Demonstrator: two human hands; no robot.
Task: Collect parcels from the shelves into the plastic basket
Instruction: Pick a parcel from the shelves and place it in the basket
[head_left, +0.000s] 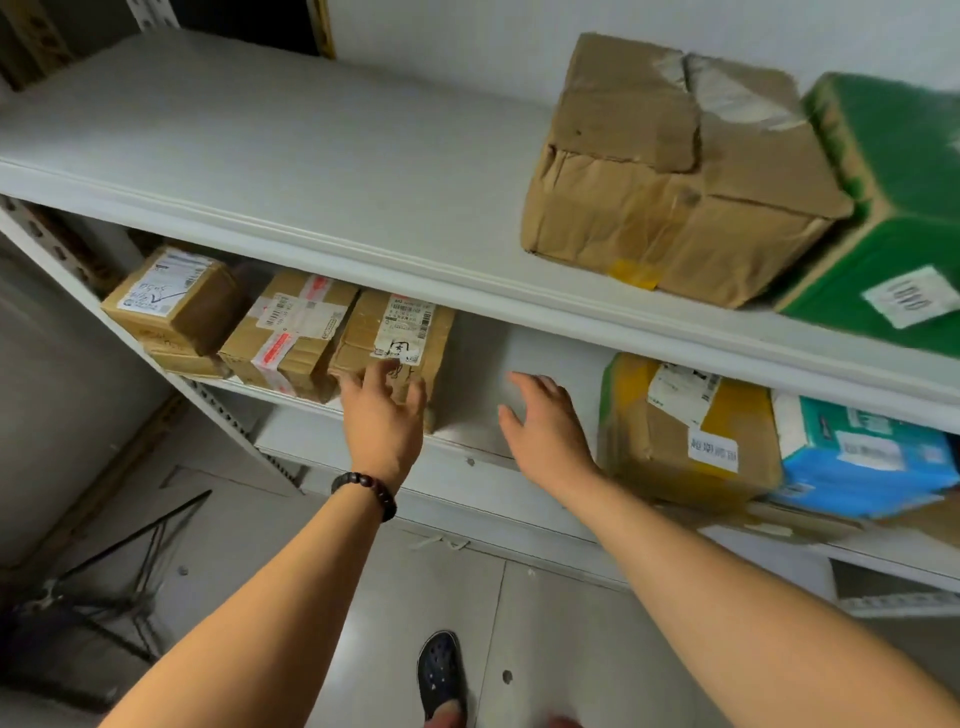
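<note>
You have on top shelf (260, 145): crumpled brown box (675, 171) against green box (893, 208) | lower shelf (483, 374): three labelled cartons (291, 332) left, two parcels (685, 441) right

— What's that down in the left corner?
— A black thin-rod stand (119, 577), sitting on the pale tiled floor (545, 649).
— And nearer us?
— A dark perforated clog (440, 670) on the tiles. There's a white wall (467, 31) up behind.
</note>
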